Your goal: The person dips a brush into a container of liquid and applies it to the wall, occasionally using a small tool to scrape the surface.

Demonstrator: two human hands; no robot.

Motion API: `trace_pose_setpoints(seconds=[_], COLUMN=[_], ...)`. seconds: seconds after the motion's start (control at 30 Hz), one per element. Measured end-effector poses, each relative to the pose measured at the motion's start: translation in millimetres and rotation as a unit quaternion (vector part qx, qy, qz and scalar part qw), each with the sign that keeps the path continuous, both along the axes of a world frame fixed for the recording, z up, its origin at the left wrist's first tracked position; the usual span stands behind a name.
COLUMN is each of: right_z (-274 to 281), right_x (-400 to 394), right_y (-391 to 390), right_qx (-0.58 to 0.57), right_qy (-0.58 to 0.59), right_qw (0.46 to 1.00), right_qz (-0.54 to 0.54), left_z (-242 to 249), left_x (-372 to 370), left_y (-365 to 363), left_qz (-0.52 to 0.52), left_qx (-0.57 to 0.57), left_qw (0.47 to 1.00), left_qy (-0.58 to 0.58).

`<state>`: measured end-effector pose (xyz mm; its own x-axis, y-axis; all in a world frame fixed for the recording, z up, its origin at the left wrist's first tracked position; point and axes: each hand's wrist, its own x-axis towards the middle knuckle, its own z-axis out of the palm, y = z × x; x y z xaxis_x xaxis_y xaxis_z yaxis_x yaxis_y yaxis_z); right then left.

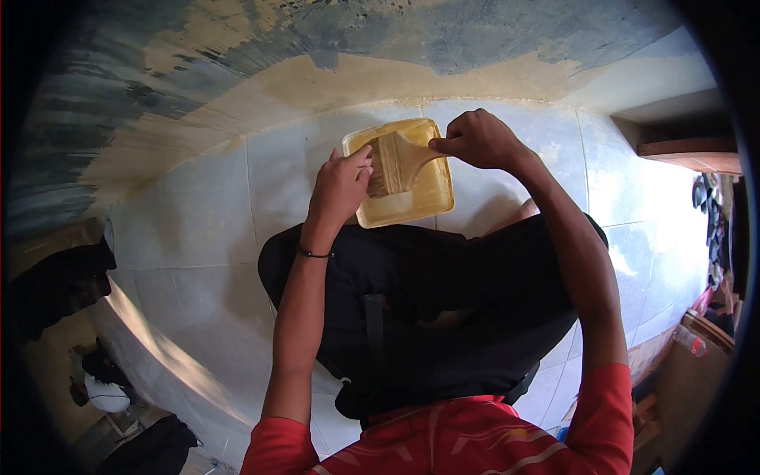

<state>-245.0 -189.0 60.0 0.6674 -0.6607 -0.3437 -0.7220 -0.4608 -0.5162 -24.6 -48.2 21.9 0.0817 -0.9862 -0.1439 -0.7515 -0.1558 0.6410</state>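
A wide flat paintbrush [402, 164] lies across a yellowish rectangular tray [408, 207] on the tiled floor. The brush handle points right, where my right hand [480, 141] grips its end with closed fingers. At the bristle end, on the left, my left hand [343, 182] has its fingers apart, with fingertips at the bristles over the tray's left side. Whether those fingertips press on the bristles is hard to tell.
A wall [317, 87] with patchy grey-blue and beige paint rises just beyond the tray. My crossed legs [427, 277] are close in front. Dark cloth items lie at the left, wooden furniture [689, 150] and assorted objects at the right.
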Motion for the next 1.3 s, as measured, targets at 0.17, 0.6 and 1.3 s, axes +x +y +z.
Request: trace_pose_setpoints(seconds=[0.17, 0.6, 1.3], right_z=[-2, 4, 11], right_x=[2, 0, -1], right_y=[5, 4, 6], right_qx=[-0.007, -0.053, -0.059], right_qy=[-0.001, 0.027, 0.027], right_qw=[1.000, 0.998, 0.998], right_qz=[0.010, 0.010, 0.017], left_z=[-17, -17, -2], left_x=[7, 17, 18], left_y=[-1, -3, -8], left_qz=[0.033, 0.147, 0.201], left_qx=[-0.079, -0.071, 0.029], left_qw=[0.996, 0.984, 0.979], left_qy=[-0.008, 0.074, 0.019])
